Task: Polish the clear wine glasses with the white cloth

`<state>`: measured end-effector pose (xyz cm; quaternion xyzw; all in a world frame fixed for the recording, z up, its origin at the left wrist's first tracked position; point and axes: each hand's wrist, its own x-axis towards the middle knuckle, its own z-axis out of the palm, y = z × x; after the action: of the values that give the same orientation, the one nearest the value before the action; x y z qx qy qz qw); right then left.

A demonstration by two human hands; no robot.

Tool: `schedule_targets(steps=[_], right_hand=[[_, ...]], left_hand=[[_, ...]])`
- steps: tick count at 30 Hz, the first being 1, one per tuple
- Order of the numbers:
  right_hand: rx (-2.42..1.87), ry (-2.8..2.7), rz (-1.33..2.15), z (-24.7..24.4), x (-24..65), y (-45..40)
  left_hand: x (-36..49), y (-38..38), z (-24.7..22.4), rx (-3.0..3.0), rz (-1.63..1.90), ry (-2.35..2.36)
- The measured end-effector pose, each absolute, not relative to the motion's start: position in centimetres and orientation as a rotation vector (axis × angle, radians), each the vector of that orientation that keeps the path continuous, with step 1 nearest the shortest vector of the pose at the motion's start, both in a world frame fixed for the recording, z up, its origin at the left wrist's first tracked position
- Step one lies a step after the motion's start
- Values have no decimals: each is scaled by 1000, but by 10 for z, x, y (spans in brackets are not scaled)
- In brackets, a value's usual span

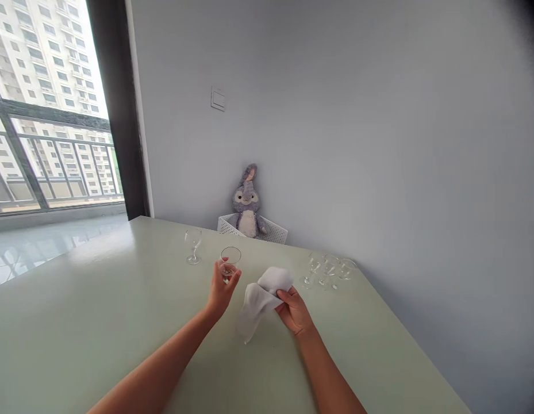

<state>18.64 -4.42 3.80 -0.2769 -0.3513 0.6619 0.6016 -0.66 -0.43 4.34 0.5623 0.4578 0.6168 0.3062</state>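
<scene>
My left hand [222, 290] is closed around the lower bowl of a clear wine glass [230, 256], which it holds upright with the rim toward the top. A thin white cloth [267, 292] is pinched between the thumb and fingers of my right hand [294, 309]. One end of the cloth hangs down to the left over the table. Cloth and glass are apart, with a small gap between them. The foot of the held glass is mostly hidden by my fingers.
Another stemmed glass [193, 246] stands upright at the back left of the pale green table [120, 322]. Several more clear glasses [330, 268] cluster near the right edge. Behind the table, a plush rabbit [248, 210] sits in a white perforated basket [275, 232] against the wall.
</scene>
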Motion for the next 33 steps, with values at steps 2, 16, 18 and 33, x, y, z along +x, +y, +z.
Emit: schedule_targets(steps=[2,16,18,33], right_hand=[[-670,-848,1498,39,190,-43],[-674,-524,1156,37,216,-26],[-686,-496,1131,35,221,-24],[-864,-1323,1280,66,159,-68]], left_hand=[[-1,-7,45,1435,1494,1058],[0,-30,62,1437,686,506],[-2,-30,64,1493,573,465],[-2,-19,42,2357,963,1485]])
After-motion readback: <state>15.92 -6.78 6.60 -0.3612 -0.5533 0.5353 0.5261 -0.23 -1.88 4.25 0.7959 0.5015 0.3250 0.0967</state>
